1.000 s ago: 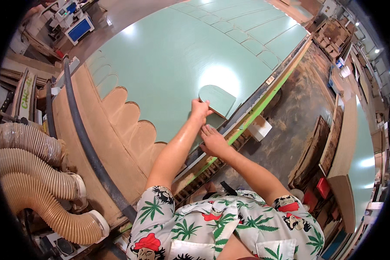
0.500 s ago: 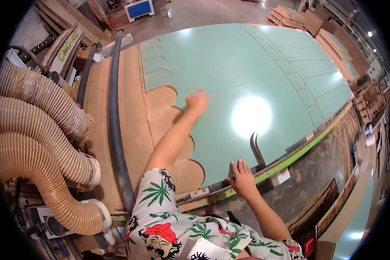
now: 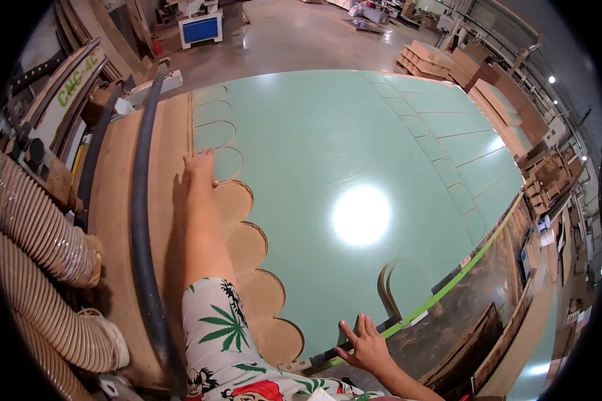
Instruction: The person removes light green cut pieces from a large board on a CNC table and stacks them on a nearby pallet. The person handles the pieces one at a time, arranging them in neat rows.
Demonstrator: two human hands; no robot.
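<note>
A large green-faced panel covers the bench in front of me. Rounded pieces are cut along its left side, and several scalloped gaps there bare brown board. At the left end of one round-ended cut piece, my left hand reaches down, its thumb apart from its bent fingers. The fingertips are at the cut edge; a firm grip cannot be made out. My right hand lies with fingers spread at the panel's near edge. Just beyond it lie thin, curved dark offcut strips.
A dark round bar or hose runs lengthwise over the brown board at the left. Ribbed ducts crowd the lower left. Stacked boards stand at the far right, and a blue and white machine stands on the floor beyond.
My left hand has swung left from over the panel down to the cut piece at its left side. My right hand stays at the near edge. The whole view has shifted.
</note>
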